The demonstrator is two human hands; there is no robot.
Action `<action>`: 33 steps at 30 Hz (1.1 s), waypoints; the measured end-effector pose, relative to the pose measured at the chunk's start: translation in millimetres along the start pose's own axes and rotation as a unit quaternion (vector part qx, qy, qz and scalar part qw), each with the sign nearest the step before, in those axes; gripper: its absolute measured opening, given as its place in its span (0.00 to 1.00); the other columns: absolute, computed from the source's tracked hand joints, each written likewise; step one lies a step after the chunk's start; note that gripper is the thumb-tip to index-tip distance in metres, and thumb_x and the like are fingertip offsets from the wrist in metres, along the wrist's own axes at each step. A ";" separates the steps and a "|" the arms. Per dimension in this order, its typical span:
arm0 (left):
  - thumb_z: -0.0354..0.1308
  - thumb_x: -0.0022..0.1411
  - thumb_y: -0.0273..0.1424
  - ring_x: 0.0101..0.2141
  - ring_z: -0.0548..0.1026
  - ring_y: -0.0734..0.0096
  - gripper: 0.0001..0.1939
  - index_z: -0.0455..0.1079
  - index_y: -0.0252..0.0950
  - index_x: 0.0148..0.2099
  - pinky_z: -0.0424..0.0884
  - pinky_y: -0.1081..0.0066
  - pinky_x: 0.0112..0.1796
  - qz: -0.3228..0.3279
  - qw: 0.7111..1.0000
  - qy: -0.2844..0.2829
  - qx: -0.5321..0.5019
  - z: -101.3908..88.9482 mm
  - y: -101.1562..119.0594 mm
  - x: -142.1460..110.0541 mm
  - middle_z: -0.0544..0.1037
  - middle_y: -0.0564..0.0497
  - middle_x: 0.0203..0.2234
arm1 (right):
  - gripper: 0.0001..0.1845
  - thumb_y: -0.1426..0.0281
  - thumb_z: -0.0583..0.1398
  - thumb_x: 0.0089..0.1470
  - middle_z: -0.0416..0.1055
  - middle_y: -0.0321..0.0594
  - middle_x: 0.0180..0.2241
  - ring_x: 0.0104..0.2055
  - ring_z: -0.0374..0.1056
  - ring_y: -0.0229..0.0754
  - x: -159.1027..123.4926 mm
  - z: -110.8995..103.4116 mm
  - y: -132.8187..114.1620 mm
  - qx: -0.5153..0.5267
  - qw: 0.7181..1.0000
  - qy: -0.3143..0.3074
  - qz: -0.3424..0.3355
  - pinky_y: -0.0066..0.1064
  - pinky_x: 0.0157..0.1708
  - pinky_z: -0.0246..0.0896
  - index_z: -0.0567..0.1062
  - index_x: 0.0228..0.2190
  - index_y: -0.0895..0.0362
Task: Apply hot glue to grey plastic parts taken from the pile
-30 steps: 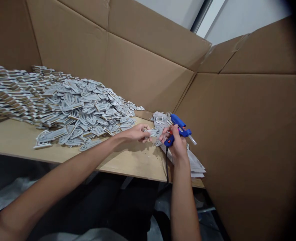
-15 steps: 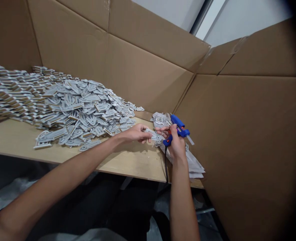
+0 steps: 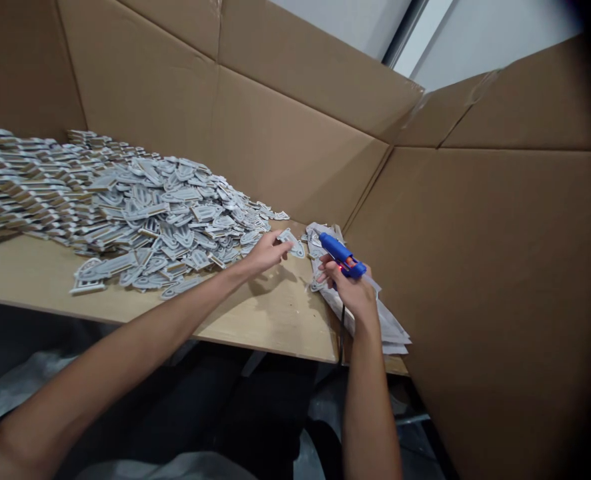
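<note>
1. The left hand (image 3: pixel 268 255) reaches out over the bench, fingers spread and extended. Its fingertips are at a small grey cut-out piece (image 3: pixel 292 243), but I cannot tell whether they grip it.
2. The right hand (image 3: pixel 350 287) is closed around a blue glue gun (image 3: pixel 340 256), whose red-lit trigger area shows between the fingers. A pale glue stick (image 3: pixel 372 283) pokes out at the back, and a black cord (image 3: pixel 343 327) drops past the bench's front edge.
3. Under the right hand, at the bench's front right corner, lies a loose heap of thin, pale grey sheets (image 3: pixel 388 327), overhanging the edge. More grey pieces sit at its far end.
4. The bench (image 3: pixel 255 320) has a smooth, pale wooden top with a straight front edge.
5. Toward the back left corner spreads a dense pile of grey cut-out pieces (image 3: pixel 170 213), with rounded, arched and openwork shapes and tan edges. Beyond it, at the far left, similar pieces lie in neat overlapping rows (image 3: pixel 10 180).
6. Creased brown cardboard panels (image 3: pixel 290 150) wall the back and right sides of the bench, with taped seams.
</note>
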State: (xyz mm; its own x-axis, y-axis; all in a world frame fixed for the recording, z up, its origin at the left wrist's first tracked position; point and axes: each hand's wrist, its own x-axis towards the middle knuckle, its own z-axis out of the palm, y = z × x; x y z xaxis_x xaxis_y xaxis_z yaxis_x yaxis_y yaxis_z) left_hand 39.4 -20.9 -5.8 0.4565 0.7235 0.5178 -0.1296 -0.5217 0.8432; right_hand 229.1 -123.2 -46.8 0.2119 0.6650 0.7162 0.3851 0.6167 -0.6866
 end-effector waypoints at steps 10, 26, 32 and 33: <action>0.53 0.61 0.26 0.17 0.58 0.84 0.04 0.61 0.39 0.37 0.51 0.78 0.21 -0.001 0.995 -0.093 -0.019 2.1 1.1 -3.8 0.62 0.61 0.19 | 0.27 0.43 0.63 0.55 0.77 0.43 0.27 0.21 0.69 0.42 -5.2 -3.0 -1.9 -0.085 0.996 -0.028 -0.027 0.32 0.22 0.62 0.73 0.28 0.54; 0.53 0.61 0.26 0.18 0.61 0.83 0.06 0.66 0.36 0.41 0.57 0.79 0.21 0.027 0.991 -0.125 0.039 2.2 6.5 -8.0 0.65 0.59 0.21 | 0.23 0.46 0.65 0.54 0.76 0.39 0.25 0.21 0.71 0.44 -5.2 2.1 -1.7 -0.089 0.994 -0.057 -0.001 0.32 0.21 0.64 0.76 0.26 0.54; 0.52 0.61 0.26 0.17 0.60 0.84 0.06 0.66 0.36 0.41 0.55 0.79 0.21 0.035 0.990 -0.119 0.061 2.3 7.7 -9.2 0.65 0.59 0.20 | 0.24 0.46 0.65 0.54 0.74 0.38 0.23 0.20 0.71 0.43 -5.8 2.1 -5.7 -0.089 0.994 -0.061 -0.003 0.32 0.22 0.64 0.74 0.25 0.53; 0.52 0.61 0.26 0.17 0.60 0.83 0.06 0.66 0.35 0.42 0.55 0.79 0.21 0.037 0.990 -0.118 0.069 2.3 8.4 -9.7 0.65 0.59 0.20 | 0.24 0.46 0.65 0.54 0.73 0.38 0.23 0.21 0.71 0.44 -5.9 2.0 -6.1 -0.090 0.994 -0.063 -0.002 0.32 0.22 0.64 0.73 0.25 0.53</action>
State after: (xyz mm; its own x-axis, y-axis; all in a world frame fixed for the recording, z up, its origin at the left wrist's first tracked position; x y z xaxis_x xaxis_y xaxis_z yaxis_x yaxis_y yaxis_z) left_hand 35.9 -33.4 -4.1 0.6455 0.5641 0.5149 -0.0564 -0.6371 0.7687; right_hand 223.6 -130.1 -47.1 0.0999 0.7169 0.6900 0.5422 0.5422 -0.6419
